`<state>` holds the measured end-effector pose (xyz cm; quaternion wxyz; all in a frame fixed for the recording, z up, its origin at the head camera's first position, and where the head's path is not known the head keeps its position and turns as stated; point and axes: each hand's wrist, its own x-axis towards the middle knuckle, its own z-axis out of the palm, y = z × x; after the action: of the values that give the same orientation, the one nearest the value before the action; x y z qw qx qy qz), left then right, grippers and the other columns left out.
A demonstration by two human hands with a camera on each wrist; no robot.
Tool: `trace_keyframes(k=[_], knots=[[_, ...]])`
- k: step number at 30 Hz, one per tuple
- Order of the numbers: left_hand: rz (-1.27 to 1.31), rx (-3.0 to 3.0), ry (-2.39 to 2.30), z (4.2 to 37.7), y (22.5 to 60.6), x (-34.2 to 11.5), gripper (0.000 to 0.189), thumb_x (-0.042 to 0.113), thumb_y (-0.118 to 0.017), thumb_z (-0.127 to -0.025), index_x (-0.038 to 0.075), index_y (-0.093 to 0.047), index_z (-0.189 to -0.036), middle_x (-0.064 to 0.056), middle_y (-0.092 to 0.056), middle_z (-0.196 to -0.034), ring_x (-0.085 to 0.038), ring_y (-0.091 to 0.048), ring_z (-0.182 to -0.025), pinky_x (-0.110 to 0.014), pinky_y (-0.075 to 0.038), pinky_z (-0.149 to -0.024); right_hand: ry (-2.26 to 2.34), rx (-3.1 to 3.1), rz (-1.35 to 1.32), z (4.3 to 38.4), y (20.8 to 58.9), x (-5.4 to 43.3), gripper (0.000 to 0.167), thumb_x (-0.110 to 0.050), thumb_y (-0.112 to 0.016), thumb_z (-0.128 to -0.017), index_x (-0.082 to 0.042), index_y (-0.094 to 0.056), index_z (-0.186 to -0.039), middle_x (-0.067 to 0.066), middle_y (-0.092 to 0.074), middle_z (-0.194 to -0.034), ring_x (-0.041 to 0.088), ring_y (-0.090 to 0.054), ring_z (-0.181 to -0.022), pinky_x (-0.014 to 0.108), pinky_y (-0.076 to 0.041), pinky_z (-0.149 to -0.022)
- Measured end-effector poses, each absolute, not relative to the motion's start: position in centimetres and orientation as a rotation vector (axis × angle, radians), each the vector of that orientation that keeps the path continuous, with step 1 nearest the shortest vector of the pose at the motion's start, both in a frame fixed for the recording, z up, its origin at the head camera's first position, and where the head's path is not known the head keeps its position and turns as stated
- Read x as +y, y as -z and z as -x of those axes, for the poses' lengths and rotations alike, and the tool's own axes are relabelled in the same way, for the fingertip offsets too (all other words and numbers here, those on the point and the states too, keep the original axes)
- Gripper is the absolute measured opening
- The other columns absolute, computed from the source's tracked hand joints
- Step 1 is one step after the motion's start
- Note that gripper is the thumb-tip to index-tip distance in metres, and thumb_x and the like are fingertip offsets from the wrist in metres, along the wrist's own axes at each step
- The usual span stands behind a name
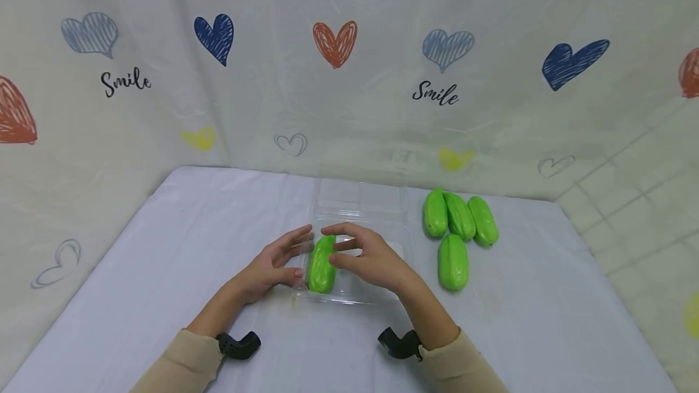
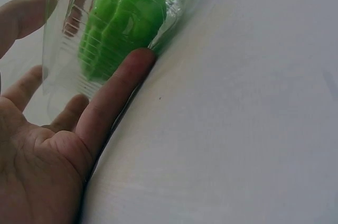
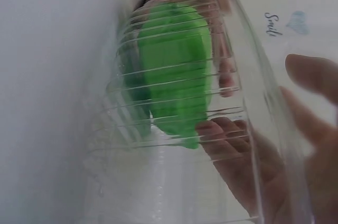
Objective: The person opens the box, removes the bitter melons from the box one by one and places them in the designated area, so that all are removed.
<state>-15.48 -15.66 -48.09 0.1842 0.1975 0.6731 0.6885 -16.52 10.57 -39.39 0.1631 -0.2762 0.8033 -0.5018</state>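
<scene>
A glossy green oblong fruit [image 1: 321, 267] lies lengthwise at the left side of a clear plastic clamshell box [image 1: 360, 293]. My left hand [image 1: 273, 264] is at the box's left wall, fingers spread, thumb tip by the front left corner. In the left wrist view a fingertip [image 2: 141, 57] lies against the clear wall, with the fruit [image 2: 124, 28] behind it. My right hand [image 1: 371, 258] arches over the box from the right, thumb and fingertips right at the fruit's side and far end. Through the ridged plastic in the right wrist view, the fruit [image 3: 177, 71] shows beside the fingers [image 3: 224, 155].
The box's lid [image 1: 357, 199] is folded back toward the wall. Right of the box, several more green fruits [image 1: 460, 216] lie in a cluster, one fruit [image 1: 453, 262] nearer the front. A white cloth [image 1: 546, 296] covers the table; a heart-printed sheet [image 1: 371, 108] hangs behind.
</scene>
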Motion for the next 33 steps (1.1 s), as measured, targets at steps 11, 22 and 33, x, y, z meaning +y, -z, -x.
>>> trace_keyframes(k=[11, 22, 33], knots=[[-0.578, 1.866, -1.971, 15.3, 47.8, -15.6, 0.086, 0.002, -0.066, -0.089, 0.017, -0.020, -0.160, -0.013, -0.018, -0.165, -0.039, -0.023, -0.149, -0.037, -0.055, -0.091, 1.409, 2.319, 0.768, 16.5, 39.9, 10.4, 0.043, -0.020, -0.070, -0.092, -0.024, -0.061, -0.134, -0.009, -0.055, -0.140, 0.031, -0.056, -0.128, 0.051, -0.052, -0.094], [-0.601, 1.847, -1.990, 15.3, 47.8, -15.7, 0.087, 0.000, -0.066, -0.088, 0.014, -0.020, -0.160, -0.015, -0.018, -0.165, -0.041, -0.021, -0.149, -0.040, -0.057, -0.087, 1.344, 2.313, 0.784, 16.9, 40.9, 10.4, 0.041, -0.021, -0.073, -0.091, -0.020, -0.063, -0.131, -0.001, -0.055, -0.141, 0.037, -0.054, -0.129, 0.055, -0.049, -0.097], [-0.620, 1.829, -1.997, 15.4, 47.9, -15.7, 0.086, -0.001, -0.065, -0.089, 0.013, -0.019, -0.160, -0.016, -0.017, -0.165, -0.041, -0.019, -0.150, -0.040, -0.057, -0.088, 1.250, 2.338, 0.812, 16.9, 41.4, 10.4, 0.044, -0.020, -0.075, -0.088, -0.020, -0.063, -0.130, -0.001, -0.056, -0.139, 0.031, -0.055, -0.127, 0.055, -0.046, -0.101]])
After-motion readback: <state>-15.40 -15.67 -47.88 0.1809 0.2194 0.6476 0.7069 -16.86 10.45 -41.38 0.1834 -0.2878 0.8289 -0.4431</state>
